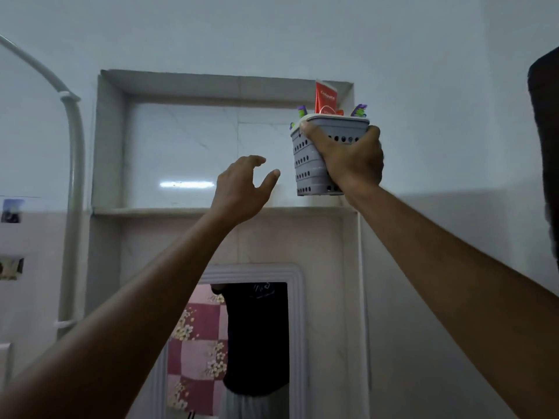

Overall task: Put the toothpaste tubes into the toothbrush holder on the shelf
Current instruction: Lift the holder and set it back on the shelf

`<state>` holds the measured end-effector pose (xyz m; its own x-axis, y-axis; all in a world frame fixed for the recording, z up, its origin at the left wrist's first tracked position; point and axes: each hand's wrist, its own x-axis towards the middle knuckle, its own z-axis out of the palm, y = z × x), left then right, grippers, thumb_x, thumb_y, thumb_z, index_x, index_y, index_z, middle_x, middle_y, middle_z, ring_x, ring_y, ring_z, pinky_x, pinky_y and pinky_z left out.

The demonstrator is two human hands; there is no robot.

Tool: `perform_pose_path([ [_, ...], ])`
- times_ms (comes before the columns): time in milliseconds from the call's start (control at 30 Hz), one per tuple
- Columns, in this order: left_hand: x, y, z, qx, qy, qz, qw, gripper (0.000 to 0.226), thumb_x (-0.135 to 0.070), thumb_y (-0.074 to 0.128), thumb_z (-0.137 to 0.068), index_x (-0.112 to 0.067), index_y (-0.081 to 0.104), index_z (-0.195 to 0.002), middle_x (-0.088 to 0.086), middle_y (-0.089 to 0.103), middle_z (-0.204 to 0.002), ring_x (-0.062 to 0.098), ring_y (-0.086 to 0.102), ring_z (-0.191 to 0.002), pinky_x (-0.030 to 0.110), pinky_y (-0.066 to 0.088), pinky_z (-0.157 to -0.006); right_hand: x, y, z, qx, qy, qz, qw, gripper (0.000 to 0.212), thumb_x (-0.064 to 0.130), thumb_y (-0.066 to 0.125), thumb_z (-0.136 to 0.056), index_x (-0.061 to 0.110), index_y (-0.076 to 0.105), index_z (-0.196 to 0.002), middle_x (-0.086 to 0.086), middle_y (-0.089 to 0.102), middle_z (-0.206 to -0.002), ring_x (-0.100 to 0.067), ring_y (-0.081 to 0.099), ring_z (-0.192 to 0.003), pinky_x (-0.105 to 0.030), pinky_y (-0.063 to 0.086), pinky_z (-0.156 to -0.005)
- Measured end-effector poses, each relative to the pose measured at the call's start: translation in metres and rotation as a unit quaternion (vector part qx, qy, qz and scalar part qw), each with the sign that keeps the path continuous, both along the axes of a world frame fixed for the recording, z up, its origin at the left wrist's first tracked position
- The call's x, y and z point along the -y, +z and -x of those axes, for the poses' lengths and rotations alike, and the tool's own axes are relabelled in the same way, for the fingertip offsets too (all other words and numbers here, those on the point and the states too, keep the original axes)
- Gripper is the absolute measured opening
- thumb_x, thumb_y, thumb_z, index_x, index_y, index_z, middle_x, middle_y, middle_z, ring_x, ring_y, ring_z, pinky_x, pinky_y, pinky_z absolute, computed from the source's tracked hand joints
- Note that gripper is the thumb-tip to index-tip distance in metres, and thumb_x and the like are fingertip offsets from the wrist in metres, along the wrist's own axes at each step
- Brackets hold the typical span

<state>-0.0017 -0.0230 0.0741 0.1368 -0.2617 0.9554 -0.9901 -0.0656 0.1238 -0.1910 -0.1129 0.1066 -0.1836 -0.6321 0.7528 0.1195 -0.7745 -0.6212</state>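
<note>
A grey perforated toothbrush holder [307, 164] is gripped from the front by my right hand [351, 155], at the right end of the recessed wall shelf [181, 210]. I cannot tell whether its base touches the ledge. A red toothpaste tube [325, 96] stands upright inside it, with purple and green toothbrush heads [360, 110] poking out on both sides. My left hand [242, 189] hovers to the left of the holder, fingers spread and curled, holding nothing.
The shelf is a tiled niche with a glossy back wall [187, 152]. A white pipe [74, 176] runs down the left. Below the shelf hangs a framed mirror [296, 328] reflecting a person in dark clothes. A dark object [547, 146] fills the right edge.
</note>
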Motion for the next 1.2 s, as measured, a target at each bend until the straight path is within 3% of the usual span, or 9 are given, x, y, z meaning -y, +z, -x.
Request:
perform_pose_path([
  [100,0.013,-0.005,-0.007,-0.007,0.017,-0.021,1.0,0.058,-0.056,0.058,-0.104,-0.015,0.06,-0.145,0.002,0.065,-0.146,0.021,0.059,-0.138,0.043,0.045,-0.116,0.011,0.003,-0.012,-0.012,-0.02,-0.011,1.0,0.12,0.099,0.081,-0.048,0.021,0.056,-0.136,0.003,0.068,-0.129,-0.027,0.067,-0.121,-0.044,0.061,-0.097],
  [300,0.042,-0.027,-0.035,-0.006,0.055,-0.045,0.997,0.06,-0.063,0.049,-0.104,-0.02,0.061,-0.145,0.003,0.065,-0.147,0.025,0.059,-0.138,0.052,0.039,-0.119,0.035,-0.014,-0.044,-0.033,-0.034,-0.014,0.999,0.118,0.092,0.085,-0.062,0.017,0.052,-0.146,-0.001,0.065,-0.14,-0.026,0.061,-0.13,-0.036,0.045,-0.087],
  [500,0.053,-0.039,-0.045,0.013,0.11,-0.056,0.992,0.061,-0.065,0.036,-0.108,-0.025,0.061,-0.145,0.001,0.063,-0.151,0.024,0.054,-0.143,0.049,0.021,-0.128,0.049,-0.011,-0.057,-0.07,-0.057,-0.004,0.996,0.131,0.1,0.078,-0.062,0.013,0.043,-0.154,-0.007,0.061,-0.149,-0.031,0.056,-0.139,-0.047,0.056,-0.107],
  [600,0.055,-0.041,-0.047,0.021,0.12,-0.055,0.991,0.061,-0.066,0.034,-0.108,-0.026,0.063,-0.144,-0.001,0.064,-0.15,0.023,0.055,-0.142,0.048,0.022,-0.128,0.052,-0.018,-0.061,-0.078,-0.071,0.018,0.994,0.135,0.1,0.072,-0.07,0.011,0.032,-0.164,-0.01,0.052,-0.158,-0.032,0.051,-0.146,-0.051,0.054,-0.113],
  [700,0.056,-0.043,-0.05,0.029,0.123,-0.053,0.991,0.062,-0.067,0.034,-0.108,-0.026,0.065,-0.14,-0.003,0.065,-0.148,0.022,0.056,-0.14,0.047,0.025,-0.125,0.055,-0.029,-0.061,-0.101,-0.069,0.041,0.992,0.144,0.095,0.064,-0.084,0.005,0.003,-0.177,-0.013,0.031,-0.173,-0.034,0.038,-0.159,-0.052,0.051,-0.118],
  [800,0.057,-0.042,-0.052,0.035,0.128,-0.055,0.99,0.062,-0.068,0.033,-0.107,-0.027,0.068,-0.136,-0.005,0.067,-0.144,0.022,0.059,-0.137,0.046,0.03,-0.121,0.057,-0.036,-0.06,-0.104,-0.068,0.056,0.991,0.145,0.091,0.062,-0.09,0.003,-0.017,-0.175,-0.015,0.019,-0.181,-0.035,0.031,-0.165,-0.051,0.048,-0.119],
  [1033,0.059,-0.041,-0.051,0.03,0.142,-0.062,0.988,0.061,-0.068,0.032,-0.107,-0.027,0.068,-0.135,-0.006,0.067,-0.144,0.02,0.059,-0.135,0.044,0.033,-0.115,0.062,-0.03,-0.064,-0.214,-0.099,0.064,0.97,0.126,0.085,0.045,-0.102,0.009,-0.026,-0.174,-0.016,0.013,-0.182,-0.037,0.032,-0.161,-0.059,0.039,-0.124],
  [1200,0.056,-0.04,-0.05,0.031,0.143,-0.072,0.987,0.063,-0.068,0.031,-0.107,-0.026,0.067,-0.137,-0.004,0.066,-0.144,0.022,0.059,-0.135,0.045,0.034,-0.113,0.078,-0.042,-0.068,-0.28,-0.074,0.056,0.956,0.121,0.086,0.038,-0.103,0.017,-0.034,-0.171,-0.017,0.015,-0.182,-0.04,0.042,-0.158,-0.058,0.048,-0.117],
])
